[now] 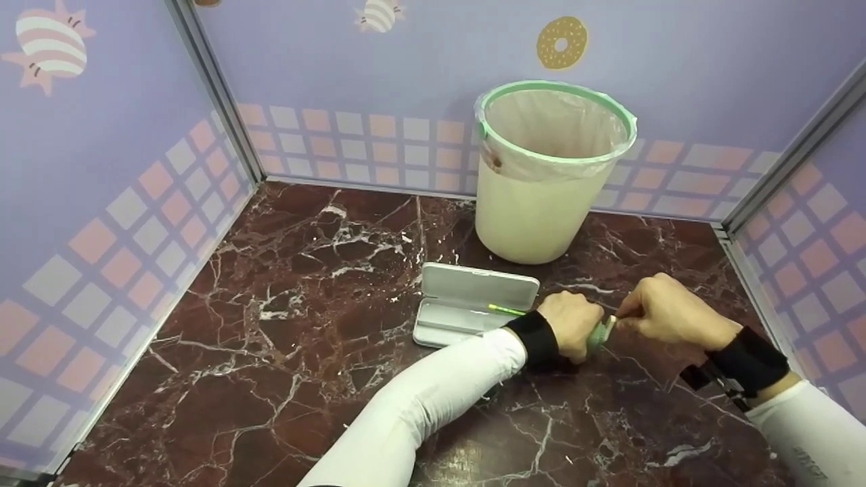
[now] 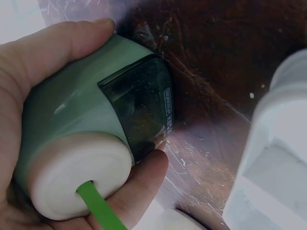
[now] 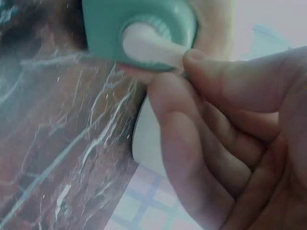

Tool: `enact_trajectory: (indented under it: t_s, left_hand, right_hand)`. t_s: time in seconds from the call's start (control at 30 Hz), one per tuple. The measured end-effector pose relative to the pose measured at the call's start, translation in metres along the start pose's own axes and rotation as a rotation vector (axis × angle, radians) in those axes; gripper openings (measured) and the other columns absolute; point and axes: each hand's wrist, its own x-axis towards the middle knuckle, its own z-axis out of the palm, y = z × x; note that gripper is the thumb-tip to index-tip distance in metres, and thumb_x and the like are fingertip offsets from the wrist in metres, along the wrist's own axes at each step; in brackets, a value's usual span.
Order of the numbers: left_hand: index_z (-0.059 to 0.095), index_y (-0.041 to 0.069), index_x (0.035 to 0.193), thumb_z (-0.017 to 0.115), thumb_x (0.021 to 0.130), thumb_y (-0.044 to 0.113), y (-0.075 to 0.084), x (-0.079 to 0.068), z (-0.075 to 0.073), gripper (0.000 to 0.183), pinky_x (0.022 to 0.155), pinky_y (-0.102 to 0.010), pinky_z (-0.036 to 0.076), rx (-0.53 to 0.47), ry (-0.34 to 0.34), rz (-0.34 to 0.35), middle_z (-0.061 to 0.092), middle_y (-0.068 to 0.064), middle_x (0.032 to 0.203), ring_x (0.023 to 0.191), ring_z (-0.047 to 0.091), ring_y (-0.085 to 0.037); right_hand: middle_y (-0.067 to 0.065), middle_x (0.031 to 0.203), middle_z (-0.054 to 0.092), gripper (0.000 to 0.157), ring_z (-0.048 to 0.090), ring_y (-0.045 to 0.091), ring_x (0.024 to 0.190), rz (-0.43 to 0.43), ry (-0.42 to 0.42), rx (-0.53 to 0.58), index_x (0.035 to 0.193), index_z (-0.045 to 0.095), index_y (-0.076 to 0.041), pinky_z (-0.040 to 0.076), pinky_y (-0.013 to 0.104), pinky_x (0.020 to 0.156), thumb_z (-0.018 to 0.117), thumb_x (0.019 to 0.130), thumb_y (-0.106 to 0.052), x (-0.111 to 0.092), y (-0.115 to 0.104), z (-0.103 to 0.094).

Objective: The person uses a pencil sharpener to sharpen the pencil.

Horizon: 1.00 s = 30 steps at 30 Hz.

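My left hand grips a green pencil sharpener with a dark see-through shavings window. A green pencil is stuck in the hole of its white round end. On the opposite end, my right hand pinches the white crank handle between thumb and forefinger. In the head view the left hand covers most of the sharpener. Left of that hand lies a white pencil case with its lid up, and the pencil's end overlaps it there.
A cream bin with a green rim and plastic liner stands at the back by the wall. Purple patterned walls enclose the dark red marbled tabletop. Small pale crumbs are scattered on the tabletop.
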Motion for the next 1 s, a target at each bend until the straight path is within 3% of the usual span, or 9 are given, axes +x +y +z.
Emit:
enact_trajectory:
  t_s: [0.17,0.33,0.53,0.8,0.9,1.0]
  left_hand:
    - [0.073,0.03,0.101,0.097,0.073,0.036,0.002,0.0,0.0,0.038,0.077,-0.039,0.067,0.009,-0.001,-0.005,0.08,0.005,0.102,0.094,0.079,-0.021]
    - [0.075,0.03,0.106,0.096,0.074,0.037,0.005,-0.002,0.001,0.039,0.074,-0.037,0.066,0.019,0.011,0.027,0.079,0.007,0.1,0.091,0.077,-0.018]
    - [0.073,0.029,0.098,0.095,0.073,0.035,0.008,-0.002,0.001,0.033,0.07,-0.038,0.066,0.009,0.025,0.021,0.078,0.006,0.095,0.085,0.076,-0.018]
    - [0.074,0.029,0.093,0.091,0.075,0.034,0.003,0.001,0.007,0.025,0.068,-0.04,0.066,0.002,0.024,0.006,0.08,0.004,0.093,0.083,0.077,-0.021]
    - [0.073,0.027,0.101,0.093,0.075,0.034,0.002,0.001,0.007,0.033,0.07,-0.04,0.067,-0.001,0.015,0.004,0.08,0.003,0.098,0.087,0.078,-0.022]
    - [0.069,0.025,0.118,0.097,0.074,0.037,0.002,-0.003,0.007,0.054,0.075,-0.039,0.067,-0.008,0.033,0.016,0.079,0.002,0.109,0.095,0.079,-0.022]
  right_hand:
    - [-0.007,0.07,0.081,0.012,0.056,-0.006,0.057,0.074,0.028,-0.009,0.079,0.09,-0.021,0.051,0.022,0.058,0.095,0.081,-0.01,0.007,0.019,0.016]
    - [-0.007,0.064,0.077,0.019,0.053,-0.007,0.056,0.053,-0.027,0.037,0.069,0.086,-0.02,0.047,0.02,0.056,0.09,0.077,-0.003,0.007,0.033,0.041]
    - [-0.008,0.05,0.065,0.027,0.047,-0.012,0.043,0.08,-0.124,0.165,0.054,0.072,-0.016,0.038,0.014,0.049,0.084,0.073,0.0,-0.001,0.031,0.054]
    - [-0.009,0.048,0.06,0.031,0.039,-0.014,0.044,0.064,-0.083,0.113,0.051,0.065,-0.016,0.034,0.014,0.048,0.084,0.07,-0.002,-0.001,0.023,0.06]
    - [-0.015,0.049,0.052,0.035,0.035,-0.013,0.045,0.049,-0.049,0.09,0.05,0.062,-0.018,0.031,0.015,0.049,0.085,0.072,-0.003,-0.003,0.022,0.063]
    - [-0.016,0.049,0.053,0.037,0.036,-0.011,0.045,0.065,-0.03,0.089,0.052,0.062,-0.019,0.032,0.016,0.05,0.087,0.075,-0.003,-0.006,0.022,0.065]
